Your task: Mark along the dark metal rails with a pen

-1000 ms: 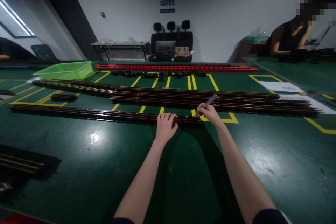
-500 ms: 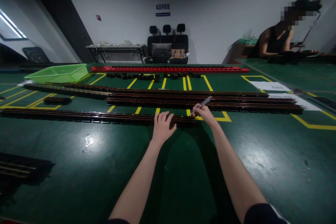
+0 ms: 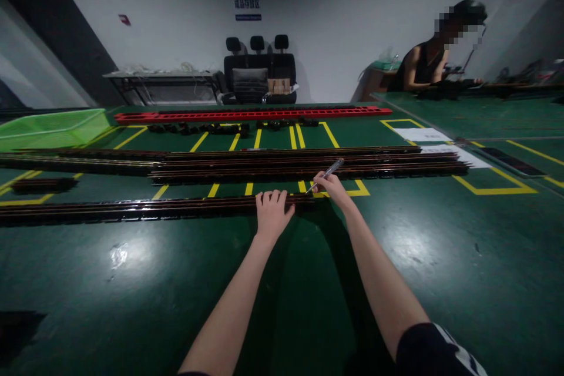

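Observation:
A long dark rail with copper strips (image 3: 145, 208) lies across the green table in front of me. My left hand (image 3: 272, 213) rests on its right end, fingers curled over the top edge. My right hand (image 3: 331, 187) pinches a thin clear-handled screwdriver (image 3: 328, 171), its tip pointing down at the rail's right end.
Several more long rails (image 3: 308, 164) lie stacked behind, over yellow floor-style markings. A red perforated bar (image 3: 251, 114) and small black parts (image 3: 198, 128) sit farther back. A green basket (image 3: 48, 128) stands at far left. Another person (image 3: 425, 64) works at the right table. White sheets (image 3: 420, 134) lie there.
The view has swung to the right, so everything has shifted left in the picture. Both hands stay on the rail's right end with the screwdriver.

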A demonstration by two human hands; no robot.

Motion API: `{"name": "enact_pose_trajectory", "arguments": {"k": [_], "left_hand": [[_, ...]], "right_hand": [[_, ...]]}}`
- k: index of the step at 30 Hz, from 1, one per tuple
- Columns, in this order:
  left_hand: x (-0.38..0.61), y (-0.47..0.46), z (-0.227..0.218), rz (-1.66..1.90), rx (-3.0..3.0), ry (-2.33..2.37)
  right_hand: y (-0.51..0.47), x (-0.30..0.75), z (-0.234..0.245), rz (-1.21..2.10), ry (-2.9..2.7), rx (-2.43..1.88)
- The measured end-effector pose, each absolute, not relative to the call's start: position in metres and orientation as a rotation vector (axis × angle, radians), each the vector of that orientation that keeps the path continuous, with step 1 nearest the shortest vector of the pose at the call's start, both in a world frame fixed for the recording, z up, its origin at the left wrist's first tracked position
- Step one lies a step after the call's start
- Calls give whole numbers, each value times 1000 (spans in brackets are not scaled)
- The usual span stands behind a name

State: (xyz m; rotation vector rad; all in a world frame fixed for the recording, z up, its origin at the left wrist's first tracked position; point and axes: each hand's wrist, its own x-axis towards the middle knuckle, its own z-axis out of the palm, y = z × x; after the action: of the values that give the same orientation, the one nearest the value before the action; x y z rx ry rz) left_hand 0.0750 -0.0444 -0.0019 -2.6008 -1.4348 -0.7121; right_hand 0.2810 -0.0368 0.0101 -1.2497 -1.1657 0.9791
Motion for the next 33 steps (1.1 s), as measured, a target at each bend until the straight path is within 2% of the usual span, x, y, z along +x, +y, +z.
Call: {"name": "enact_pose_trajectory", "arguments": {"k": [19, 33], "left_hand": [[73, -44, -2, -757, -2664, -1418], [70, -43, -3, -805, -2692, -1384]], "right_hand": [[-41, 273, -13, 1028, -906, -1137], [-58, 252, -21, 783, -907, -1152]]}}
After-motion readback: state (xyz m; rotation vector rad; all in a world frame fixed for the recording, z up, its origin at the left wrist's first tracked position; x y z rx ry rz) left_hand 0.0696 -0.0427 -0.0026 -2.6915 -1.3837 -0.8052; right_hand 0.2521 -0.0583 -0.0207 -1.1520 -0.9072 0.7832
